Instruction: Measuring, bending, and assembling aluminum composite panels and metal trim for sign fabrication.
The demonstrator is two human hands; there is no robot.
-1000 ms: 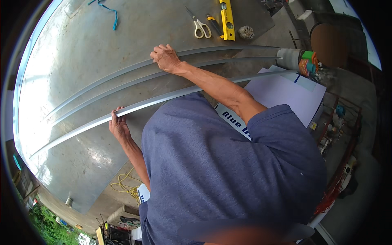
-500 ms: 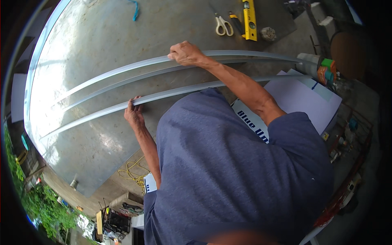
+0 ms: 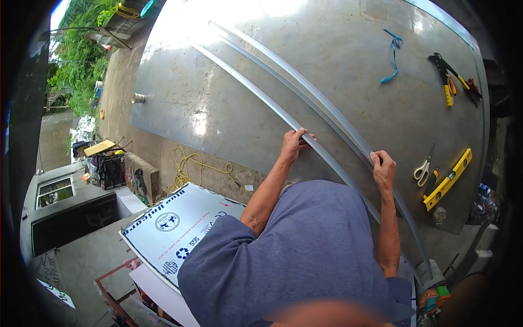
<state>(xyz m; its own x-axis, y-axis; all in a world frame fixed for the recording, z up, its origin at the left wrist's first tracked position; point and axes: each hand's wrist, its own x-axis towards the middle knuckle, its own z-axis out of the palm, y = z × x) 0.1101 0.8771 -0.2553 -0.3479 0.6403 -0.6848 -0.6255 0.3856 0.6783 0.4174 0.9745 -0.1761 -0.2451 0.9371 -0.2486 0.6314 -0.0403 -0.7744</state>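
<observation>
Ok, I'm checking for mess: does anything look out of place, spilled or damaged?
The yellow cord lies in loose, tangled loops beside the grey work surface, so it looks untidy. The three metal strips appear bowed, but that may only be the fisheye view. I see no spill or clear damage.

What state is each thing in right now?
Left hand: gripping near strip.
Right hand: fingers curled onto far strip.
Scissors: lying flat, look closed.
Hand tool: handles spread apart.
Level: lying down.
Knife: lying down, blade unclear.
String: loose, bunched at one end.
Cord: loosely looped.
</observation>
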